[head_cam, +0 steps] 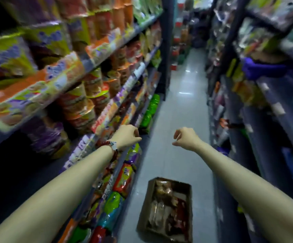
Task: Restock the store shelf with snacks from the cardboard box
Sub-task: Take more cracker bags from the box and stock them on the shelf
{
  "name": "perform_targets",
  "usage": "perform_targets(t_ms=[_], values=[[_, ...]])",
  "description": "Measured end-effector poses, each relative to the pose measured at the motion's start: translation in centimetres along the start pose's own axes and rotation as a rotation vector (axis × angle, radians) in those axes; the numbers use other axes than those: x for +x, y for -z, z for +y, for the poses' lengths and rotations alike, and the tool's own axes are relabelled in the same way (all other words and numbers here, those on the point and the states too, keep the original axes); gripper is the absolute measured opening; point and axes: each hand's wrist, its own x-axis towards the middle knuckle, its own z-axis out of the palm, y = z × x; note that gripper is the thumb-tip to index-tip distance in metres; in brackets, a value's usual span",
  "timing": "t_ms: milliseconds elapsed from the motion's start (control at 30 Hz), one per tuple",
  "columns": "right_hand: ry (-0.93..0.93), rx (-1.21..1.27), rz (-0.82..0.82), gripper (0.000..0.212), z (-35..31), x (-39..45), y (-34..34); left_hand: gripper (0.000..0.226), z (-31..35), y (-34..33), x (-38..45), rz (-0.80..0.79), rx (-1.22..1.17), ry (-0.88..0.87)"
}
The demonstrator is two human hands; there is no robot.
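Narrow store aisle, pale floor [182, 106] running far ahead, frame blurred. Left shelf [110, 106] packed with cup noodles [89, 95] and bright snack bags [124, 178]; right shelving [258, 102] dim. I see the cardboard box [166, 207] on the floor, near, just right of the left shelf's base, with wrapped snacks [161, 204] inside. Left hand [127, 135], beaded bracelet [110, 146] at the wrist, fingers curled, grasping nothing, close to the shelf edge. Right hand [186, 138] over the aisle, loosely clenched, empty. Both well above the box.
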Motion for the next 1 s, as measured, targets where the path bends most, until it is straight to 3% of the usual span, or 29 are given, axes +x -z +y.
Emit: perform_targets(t_ms=[133,400,667,1000], values=[[-0.227,0.064,0.023,0.023,6.2,-1.1,-3.0,0.022,2.0,-5.1,2.9,-0.122,-0.051,-0.137],[-0.491,0.140,-0.039,0.020,18.6,-4.0,-13.8,0.026,2.1,-21.4,4.8,-0.357,-0.058,-0.153],[-0.558,0.205,-0.009,0.017,30.2,-2.2,-29.7,0.017,-2.7,-41.3,7.9,-0.374,-0.210,-0.064],[-0.544,0.390,0.145,0.026,38.8,2.4,-49.0,0.043,-9.9,-62.4,12.3,-0.415,-0.414,0.047]])
